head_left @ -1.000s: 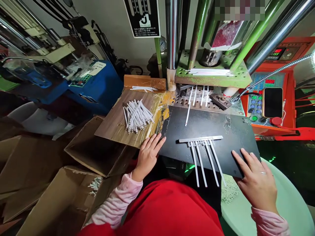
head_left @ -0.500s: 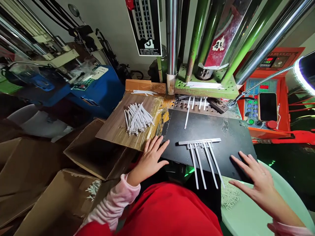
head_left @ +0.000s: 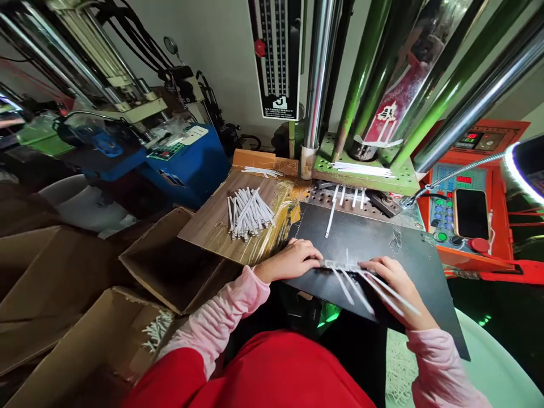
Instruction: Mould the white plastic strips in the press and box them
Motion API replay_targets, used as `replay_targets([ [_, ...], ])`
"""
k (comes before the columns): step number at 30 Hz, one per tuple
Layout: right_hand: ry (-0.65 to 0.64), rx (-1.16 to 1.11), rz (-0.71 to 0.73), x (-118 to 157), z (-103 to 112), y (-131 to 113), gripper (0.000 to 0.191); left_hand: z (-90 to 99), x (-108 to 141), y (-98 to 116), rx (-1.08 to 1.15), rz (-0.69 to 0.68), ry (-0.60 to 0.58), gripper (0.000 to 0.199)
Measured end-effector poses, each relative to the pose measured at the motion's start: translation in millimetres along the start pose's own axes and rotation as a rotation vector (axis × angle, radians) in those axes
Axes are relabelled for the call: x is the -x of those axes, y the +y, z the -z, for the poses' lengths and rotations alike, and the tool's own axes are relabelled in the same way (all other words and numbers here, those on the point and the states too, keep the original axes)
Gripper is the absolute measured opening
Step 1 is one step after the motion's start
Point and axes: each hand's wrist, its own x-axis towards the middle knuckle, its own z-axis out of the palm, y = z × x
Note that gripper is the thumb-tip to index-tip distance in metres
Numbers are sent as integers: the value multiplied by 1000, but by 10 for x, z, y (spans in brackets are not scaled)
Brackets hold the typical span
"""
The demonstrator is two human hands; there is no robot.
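Note:
My left hand (head_left: 295, 260) is closed on the left end of a narrow metal bar (head_left: 340, 265) above the black board (head_left: 312, 281). The bar's right end is gripped by my right hand (head_left: 397, 286). Several white strips (head_left: 361, 294) run from the bar toward me, blurred by motion; the rightmost ones pass across my right hand. A single loose white strip (head_left: 331, 218) lies on the board beyond the bar, near the press. Under the green press plate (head_left: 365, 177), several more white strip ends stick out toward me.
A pile of white strips (head_left: 250, 212) lies on the wooden board (head_left: 204, 229) to the left. Cardboard boxes (head_left: 148, 263) stand below it. At the right are an orange control panel (head_left: 488, 198) with a phone (head_left: 471, 212), and a pale green round surface (head_left: 488, 351).
Both hands have moved inward from beside the bar and closed on its ends. The bar's strips have shifted and swung. The camera view has shifted slightly.

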Motion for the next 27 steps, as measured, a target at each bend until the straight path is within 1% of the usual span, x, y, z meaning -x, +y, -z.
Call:
replay_targets([
  [2,-9,-74,37,-59,-63,-107,31,84,27,17,8,-66,-64,34],
  [4,-8,-143,60,-95,-149,-189,27,108,3,97,50,-115,-73,51],
  [5,-6,-161,83,-103,-199,-208,26,94,-32,156,84,-147,-70,54],
  [8,59,-151,175,-93,-353,-163,28,-36,-207,359,126,-266,-59,50],
  [10,87,-133,193,-72,-435,-84,32,-167,-333,477,35,-313,-64,41],
  [12,109,-123,177,-55,-476,-23,39,-281,-420,560,-86,-311,-49,30],
  [13,121,-120,175,-52,-480,-13,40,-310,-442,590,-112,-309,-31,25],
  [14,131,-119,172,-54,-472,-19,40,-308,-449,616,-92,-306,14,22],
  [15,123,-120,170,-61,-454,-41,38,-268,-442,640,-25,-298,91,20],
  [16,96,-124,162,-72,-428,-78,35,-188,-423,664,78,-280,202,21],
  [17,57,-132,143,-86,-397,-124,33,-67,-395,687,199,-252,339,27],
  [19,-17,-163,88,-121,-328,-230,31,268,-326,703,421,-132,637,44],
  [20,-33,-188,65,-137,-295,-279,31,458,-288,680,488,-52,751,49],
  [21,-30,-221,39,-151,-262,-321,31,646,-252,625,525,-3,789,51],
  [22,-7,-264,4,-160,-229,-351,32,816,-217,532,531,18,767,50],
  [23,30,-312,-40,-161,-196,-370,32,960,-185,402,518,68,771,49],
  [24,86,-359,-92,-153,-158,-376,32,1073,-154,238,497,151,786,47],
  [25,157,-393,-151,-133,-114,-370,32,1153,-125,51,476,266,810,46],
  [27,309,-395,-283,-42,-1,-330,31,1233,-65,-348,457,531,801,43],
])
